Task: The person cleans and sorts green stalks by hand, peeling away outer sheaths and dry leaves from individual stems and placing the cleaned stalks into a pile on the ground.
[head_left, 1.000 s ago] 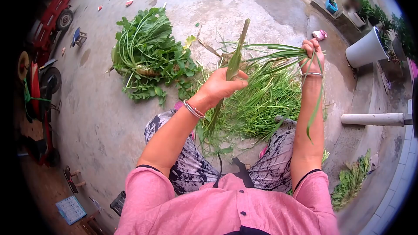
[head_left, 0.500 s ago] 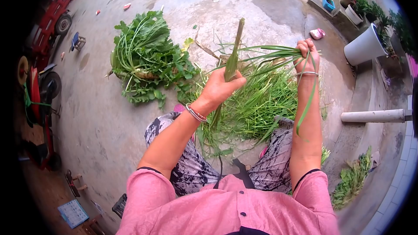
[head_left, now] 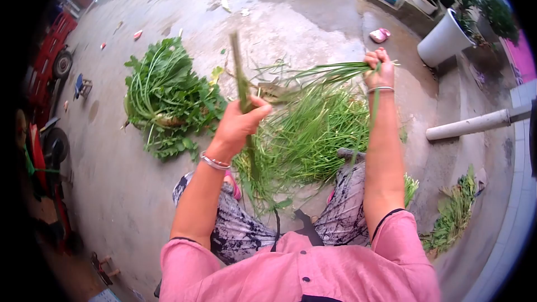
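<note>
My left hand (head_left: 236,126) is wrapped round a long, stiff green leaf stalk (head_left: 238,67), held nearly upright with its ends sticking out above and below the fist. Out to the right, my right hand (head_left: 380,70) is closed on a bunch of long grass-like leaves (head_left: 330,71), which trail leftward, while one blade droops along the forearm. Beneath both hands spreads a loose pile of thin green leaves (head_left: 321,134) on the concrete. Whether the bunch touches the stalk is blurred.
Leafy greens with thick roots (head_left: 162,89) lie to the left. A pink shoe (head_left: 380,35), a tall white planter (head_left: 444,39) and a white pipe (head_left: 467,126) are on the right. More cut greens (head_left: 456,210) lie at lower right. A red vehicle (head_left: 47,64) stands far left.
My left hand has moved left and slightly down with the stalk, farther from my right hand. The right hand keeps the bunch, now pulled straighter. The view has shifted too.
</note>
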The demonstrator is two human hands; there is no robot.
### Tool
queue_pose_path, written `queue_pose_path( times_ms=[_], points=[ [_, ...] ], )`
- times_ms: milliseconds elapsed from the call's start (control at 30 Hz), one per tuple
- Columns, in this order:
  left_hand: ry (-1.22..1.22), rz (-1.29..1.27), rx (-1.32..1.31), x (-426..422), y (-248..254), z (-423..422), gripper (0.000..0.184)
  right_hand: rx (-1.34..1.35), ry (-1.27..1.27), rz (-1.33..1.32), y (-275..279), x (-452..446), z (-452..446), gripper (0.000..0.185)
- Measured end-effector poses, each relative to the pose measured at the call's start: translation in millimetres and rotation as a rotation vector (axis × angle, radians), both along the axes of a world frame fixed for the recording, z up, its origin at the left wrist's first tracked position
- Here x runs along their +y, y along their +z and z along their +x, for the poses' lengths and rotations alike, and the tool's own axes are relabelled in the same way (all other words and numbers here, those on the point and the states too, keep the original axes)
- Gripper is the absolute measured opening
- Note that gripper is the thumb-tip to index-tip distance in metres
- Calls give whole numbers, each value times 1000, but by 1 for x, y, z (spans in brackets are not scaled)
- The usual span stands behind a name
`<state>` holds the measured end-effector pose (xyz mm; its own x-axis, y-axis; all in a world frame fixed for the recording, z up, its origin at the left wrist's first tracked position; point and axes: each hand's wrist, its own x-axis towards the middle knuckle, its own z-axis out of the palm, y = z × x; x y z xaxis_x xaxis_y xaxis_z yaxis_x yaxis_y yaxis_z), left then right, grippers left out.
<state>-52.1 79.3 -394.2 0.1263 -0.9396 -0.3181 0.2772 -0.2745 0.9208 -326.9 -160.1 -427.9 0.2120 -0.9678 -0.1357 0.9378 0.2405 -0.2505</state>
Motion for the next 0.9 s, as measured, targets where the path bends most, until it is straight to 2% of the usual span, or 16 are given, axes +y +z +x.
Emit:
queue_pose_path(
  times_ms=[33, 167, 267, 367, 433, 500, 567, 633, 767, 833, 900],
  points=[
    [28, 8, -9, -1, 0, 3, 10, 73, -54, 4, 7, 8, 7, 16],
    [46, 6, 24, -2, -3, 14, 7, 76, -89, 5, 25, 23, 22, 14],
    [30, -31, 29, -1, -5, 15, 8, -40, 8, -69, 32, 31, 20, 13],
    [71, -9, -75, -2, -6, 15, 7, 83, -46, -157, 37, 34, 16, 14],
    [87, 20, -163, -3, -6, 19, 10, 183, -119, -181, 50, 42, 12, 23],
    [76, -22, -158, -3, -4, 23, 29, 198, -149, -219, 62, 44, -4, 28],
    [135, -29, -182, -5, -6, 25, 36, 277, -197, -252, 80, 44, -38, 26],
    [139, -43, -186, -9, -13, 31, 39, 468, -289, -320, 101, 56, -85, 22],
    [85, -13, -173, -14, -12, 20, 33, 697, -463, -368, 133, 96, -208, 19],
    [80, 2, -203, -16, -14, 12, 30, 913, -556, -313, 145, 128, -265, 20],
    [59, 10, -234, -17, -17, 3, 19, 1197, -588, -142, 150, 161, -305, 18]
  ],
)
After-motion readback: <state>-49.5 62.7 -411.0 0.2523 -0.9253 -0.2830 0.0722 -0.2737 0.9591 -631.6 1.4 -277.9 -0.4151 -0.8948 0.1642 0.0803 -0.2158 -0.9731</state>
